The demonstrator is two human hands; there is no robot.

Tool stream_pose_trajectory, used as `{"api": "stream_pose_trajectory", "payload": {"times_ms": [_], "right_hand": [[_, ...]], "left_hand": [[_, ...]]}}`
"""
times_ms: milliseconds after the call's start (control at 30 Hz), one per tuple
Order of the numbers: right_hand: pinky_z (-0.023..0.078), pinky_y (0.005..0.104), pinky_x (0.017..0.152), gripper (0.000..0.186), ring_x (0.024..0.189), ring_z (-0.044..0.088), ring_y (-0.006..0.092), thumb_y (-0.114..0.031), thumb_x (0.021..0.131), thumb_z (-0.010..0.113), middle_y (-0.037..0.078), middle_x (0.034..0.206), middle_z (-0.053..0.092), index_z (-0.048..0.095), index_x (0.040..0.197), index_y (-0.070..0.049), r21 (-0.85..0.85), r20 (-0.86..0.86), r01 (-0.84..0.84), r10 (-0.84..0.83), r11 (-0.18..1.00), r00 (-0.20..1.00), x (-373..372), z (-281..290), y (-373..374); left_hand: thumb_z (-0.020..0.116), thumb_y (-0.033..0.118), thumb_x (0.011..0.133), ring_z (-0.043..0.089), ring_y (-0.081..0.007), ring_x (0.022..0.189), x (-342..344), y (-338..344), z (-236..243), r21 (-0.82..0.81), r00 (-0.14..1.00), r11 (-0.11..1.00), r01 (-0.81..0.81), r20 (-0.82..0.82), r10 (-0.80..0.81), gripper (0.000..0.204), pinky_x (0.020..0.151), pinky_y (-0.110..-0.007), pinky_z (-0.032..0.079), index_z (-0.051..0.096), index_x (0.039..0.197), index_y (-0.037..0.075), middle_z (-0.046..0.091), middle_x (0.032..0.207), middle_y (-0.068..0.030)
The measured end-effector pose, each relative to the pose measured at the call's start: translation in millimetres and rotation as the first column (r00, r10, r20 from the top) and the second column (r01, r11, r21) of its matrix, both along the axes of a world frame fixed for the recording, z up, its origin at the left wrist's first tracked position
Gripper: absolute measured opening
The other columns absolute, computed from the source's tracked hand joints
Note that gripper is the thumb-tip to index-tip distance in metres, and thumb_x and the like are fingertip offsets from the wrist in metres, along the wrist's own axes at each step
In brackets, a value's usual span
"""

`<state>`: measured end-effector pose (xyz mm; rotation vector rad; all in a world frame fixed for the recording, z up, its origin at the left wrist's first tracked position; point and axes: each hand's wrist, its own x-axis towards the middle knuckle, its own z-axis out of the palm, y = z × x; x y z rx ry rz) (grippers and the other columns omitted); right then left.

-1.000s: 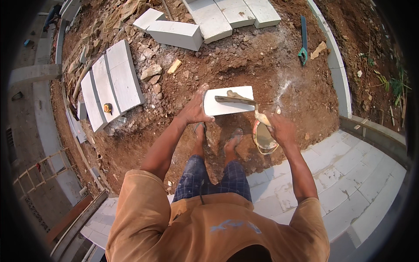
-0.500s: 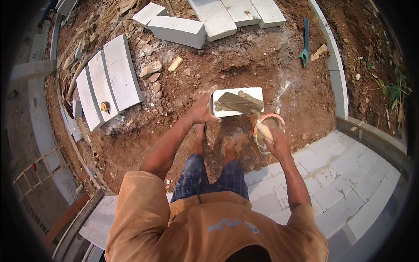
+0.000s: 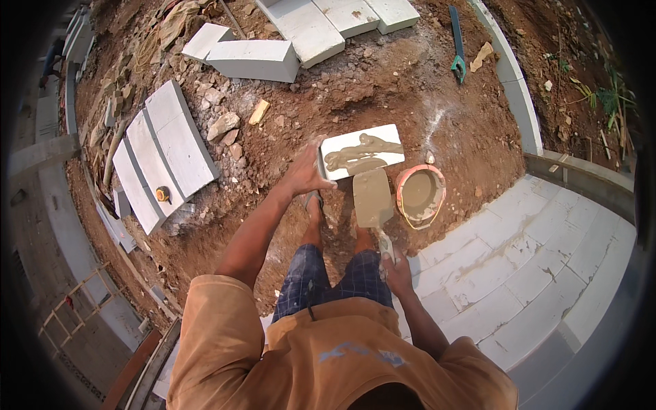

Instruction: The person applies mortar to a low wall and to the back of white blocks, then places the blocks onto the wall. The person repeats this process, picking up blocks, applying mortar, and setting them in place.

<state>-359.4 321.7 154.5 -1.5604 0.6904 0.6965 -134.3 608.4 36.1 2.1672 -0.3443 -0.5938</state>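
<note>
A white lightweight block is held out in front of me, with wet grey mortar smeared in ridges along its upper face. My left hand grips the block's left end, thumb at the near edge and fingers on the far side. In my right hand is the handle of a wide, flat trowel. Its mortar-coated blade lies just short of the block's near edge. To the right of the blade stands an orange-rimmed bucket with grey mortar inside.
Several white blocks lie at left, a tape measure on them. More blocks lie ahead. A teal-handled saw rests on the soil at far right. A block wall curves along my near right. Stones litter the ground.
My right hand has drawn the trowel off the block toward me, uncovering the ridged mortar. The block, still in my left hand, has tilted slightly. The whole view has shifted a little.
</note>
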Motion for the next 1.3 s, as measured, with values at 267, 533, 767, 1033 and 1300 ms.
{"api": "stream_pose_trajectory", "payload": {"times_ms": [267, 533, 767, 1033, 1300], "right_hand": [[0.051, 0.0340, 0.072, 0.050, 0.074, 0.061, 0.0159, -0.038, 0.102, 0.055, 0.007, 0.087, 0.065, 0.055, 0.141, -0.007, -0.165, 0.078, -0.228, 0.243, 0.960, 0.967, -9, -38, -22], [0.041, 0.0306, 0.045, 0.039, 0.051, 0.051, 0.0122, -0.043, 0.103, 0.052, 0.001, 0.069, 0.054, 0.062, 0.114, -0.007, -0.378, -0.374, 0.098, -0.249, 0.920, 0.894, -37, -132, -153], [0.046, 0.0475, 0.104, 0.060, 0.122, 0.059, 0.0423, -0.042, 0.094, 0.063, 0.029, 0.122, 0.065, 0.054, 0.138, -0.001, -0.778, -0.240, -0.257, 0.108, 0.574, 0.965, 56, -243, -191], [0.042, 0.0485, 0.108, 0.067, 0.132, 0.054, 0.0342, -0.053, 0.099, 0.056, 0.014, 0.148, 0.053, 0.047, 0.149, -0.009, 0.106, -0.421, 0.389, -0.313, 0.915, 0.851, 93, -471, -53], [0.039, 0.0463, 0.107, 0.084, 0.129, 0.050, 0.0249, -0.080, 0.094, 0.034, 0.008, 0.141, 0.056, 0.051, 0.141, -0.012, 0.323, -0.536, 0.823, -0.626, 0.468, 0.567, 149, -640, 58]], "left_hand": [[0.096, 0.038, 0.057, 0.034, -0.0395, 0.145, 1, 3, -6, 0.064, 0.995, 0.995, 0.071, 0.072, -0.076, 0.129, 0.121, -0.042, 0.028, 0.021, 0.153, -0.004, 0.034, 0.154, -0.0274], [0.097, 0.052, 0.049, 0.035, -0.0415, 0.143, -10, -17, -16, -0.060, 0.997, 0.997, -0.058, 0.051, 0.061, 0.146, 0.119, -0.043, 0.030, 0.013, 0.156, -0.003, 0.032, 0.154, -0.0282], [0.097, 0.045, 0.053, 0.042, -0.0374, 0.137, -24, 2, -22, 0.215, 0.987, 0.971, -0.101, 0.145, 0.071, 0.139, 0.113, -0.044, 0.038, 0.012, 0.154, -0.001, 0.037, 0.146, -0.0257], [0.095, 0.046, 0.061, 0.050, -0.0330, 0.127, -56, 119, -14, 0.120, 0.901, 0.922, -0.368, -0.198, 0.385, 0.144, 0.107, -0.045, 0.042, -0.007, 0.156, 0.008, 0.042, 0.145, -0.0188], [0.089, 0.057, 0.067, 0.054, -0.0256, 0.109, -133, 274, -53, 0.423, 0.923, 0.865, -0.270, -0.143, 0.358, 0.113, 0.094, -0.042, 0.046, 0.031, 0.144, -0.003, 0.053, 0.125, -0.0144]]}}
